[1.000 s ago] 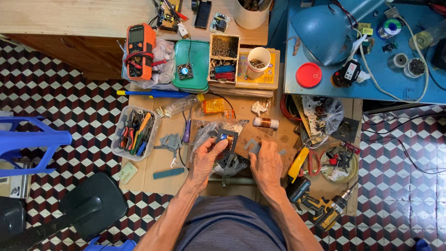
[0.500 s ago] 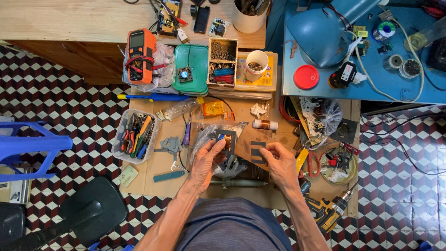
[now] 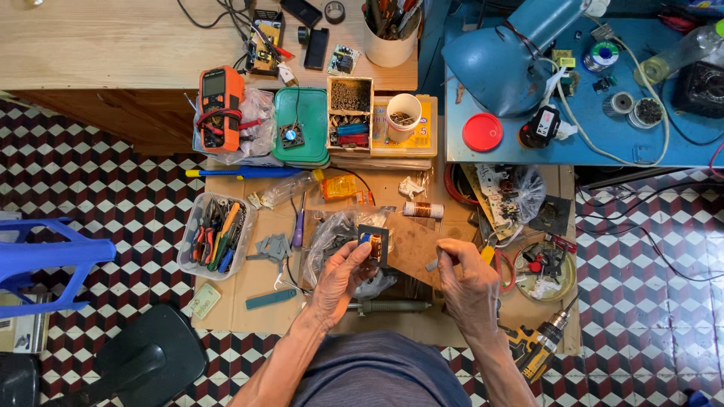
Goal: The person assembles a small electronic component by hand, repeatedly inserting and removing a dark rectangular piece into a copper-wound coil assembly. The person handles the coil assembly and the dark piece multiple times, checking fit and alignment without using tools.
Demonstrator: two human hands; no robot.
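Small transformer, copper winding in a square dark core, held above the cardboard work mat.
Left hand grips its lower edge; right hand pinches a small grey piece. Likely dense, rigid; hold by the core, spare the winding.

**Clutter around my bench**

At my ten o'clock sits an orange multimeter; a clear tray of pliers lies at nine. A blue desk lamp looms at one o'clock, a red lid just below it. A yellow drill rests at four.
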